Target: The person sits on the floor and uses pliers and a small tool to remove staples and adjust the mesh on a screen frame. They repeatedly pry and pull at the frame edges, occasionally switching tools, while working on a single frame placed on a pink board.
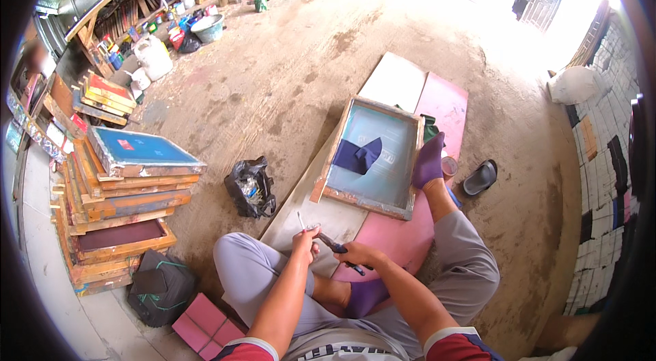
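My left hand [305, 245] is closed around a thin pale stick [300, 220] that points up and away from me. In my right hand [357, 254] is a black-handled tool [332, 243], perhaps pliers or scissors; its tip reaches my left fingers. Just beyond both hands lies a wooden screen-printing frame [410, 203] with bluish mesh, tilted on the boards. A folded dark blue cloth [358, 156] rests on the mesh. My foot in a purple sock [428, 159] is against the frame's right side. What the stick's lower end touches is hidden by my fingers.
Pink board [447, 103] and whitish board [395, 81] lie beneath the frame. A black plastic bag [250, 187] stands to the left, near stacked wooden frames [130, 190] and a dark bag [161, 287]. A sandal [480, 178] lies at right, by a small round container [449, 167].
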{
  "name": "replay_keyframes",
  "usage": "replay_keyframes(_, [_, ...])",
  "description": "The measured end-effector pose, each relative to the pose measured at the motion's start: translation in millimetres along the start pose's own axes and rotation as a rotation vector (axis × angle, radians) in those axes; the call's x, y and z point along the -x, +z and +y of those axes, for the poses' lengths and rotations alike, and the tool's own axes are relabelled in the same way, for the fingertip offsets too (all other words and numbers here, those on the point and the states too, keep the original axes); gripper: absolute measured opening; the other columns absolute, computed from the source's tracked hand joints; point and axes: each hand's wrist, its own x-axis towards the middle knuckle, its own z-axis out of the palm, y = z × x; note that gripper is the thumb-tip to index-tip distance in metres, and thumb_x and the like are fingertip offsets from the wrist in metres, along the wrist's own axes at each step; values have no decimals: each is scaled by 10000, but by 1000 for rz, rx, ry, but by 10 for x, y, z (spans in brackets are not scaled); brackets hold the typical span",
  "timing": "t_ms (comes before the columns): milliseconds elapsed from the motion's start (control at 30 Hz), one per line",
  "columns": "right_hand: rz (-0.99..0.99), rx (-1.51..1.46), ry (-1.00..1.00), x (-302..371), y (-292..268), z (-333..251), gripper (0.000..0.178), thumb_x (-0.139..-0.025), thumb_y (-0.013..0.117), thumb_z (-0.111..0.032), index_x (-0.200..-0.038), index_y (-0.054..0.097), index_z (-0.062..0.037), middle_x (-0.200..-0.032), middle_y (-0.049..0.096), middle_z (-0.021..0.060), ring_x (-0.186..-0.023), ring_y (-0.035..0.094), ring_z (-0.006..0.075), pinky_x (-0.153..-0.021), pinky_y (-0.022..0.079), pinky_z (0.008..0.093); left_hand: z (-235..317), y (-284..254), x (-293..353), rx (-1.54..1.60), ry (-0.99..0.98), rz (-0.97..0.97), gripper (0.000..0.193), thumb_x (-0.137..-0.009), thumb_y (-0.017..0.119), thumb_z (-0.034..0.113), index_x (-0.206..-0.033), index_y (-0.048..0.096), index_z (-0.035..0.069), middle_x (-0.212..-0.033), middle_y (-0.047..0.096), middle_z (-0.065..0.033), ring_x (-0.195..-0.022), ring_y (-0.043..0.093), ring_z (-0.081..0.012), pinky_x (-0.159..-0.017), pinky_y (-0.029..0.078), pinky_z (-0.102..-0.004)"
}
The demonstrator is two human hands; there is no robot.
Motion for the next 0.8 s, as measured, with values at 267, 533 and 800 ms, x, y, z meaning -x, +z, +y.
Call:
replay_keyframes(267, [58, -473, 115, 91, -170, 184, 492, -1046, 611, -432, -1322, 554, -28, -1147, 737, 126, -982, 747, 253, -763, 595, 453, -203, -113, -292, -519, 464, 367, 261, -851, 825, 241, -761, 753, 8, -645, 702, -101, -525, 645, -252, -531, 485, -419])
replay_keyframes(533, [131, -716, 90, 254, -662, 105, 581, -1056, 581, -448, -1437, 447, -30, -1247, 670, 253, -1075, 716, 356, -787, 602, 553, -198, -8, -162, -533, 467, 383, 258, -894, 761, 231, -781, 748, 0, -660, 706, -123, -555, 676, -267, -557, 514, -426])
replay_keyframes(800, [118, -707, 153, 145, -901, 94, 538, -1052, 598, -431, -1384, 470, -26, -1211, 697, 269, -1011, 742, 366, -793, 604, 604, -88, 110, 5, -386, 405, 307, 279, -922, 737, 222, -751, 684, 7, -586, 616, -61, -417, 563, -175, -409, 424, -364])
